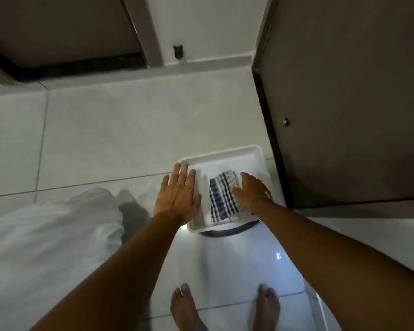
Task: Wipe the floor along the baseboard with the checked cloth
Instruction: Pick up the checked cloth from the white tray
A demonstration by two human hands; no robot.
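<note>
The checked cloth (221,196), blue and white, lies folded in a white tray (219,156) that rests on a dark round base on the tiled floor. My right hand (251,191) lies on the cloth's right edge, fingers touching it. Over the tray's left rim hovers my left hand (178,193), flat with fingers apart and nothing in it. The grey baseboard (210,60) runs along the white wall at the far side of the floor.
A dark cabinet door (344,103) stands just right of the tray. White bedding (50,235) bulges in from the left. A dark doorway (65,37) sits at the top left. My bare feet (187,306) stand on the glossy tiles near the bottom edge.
</note>
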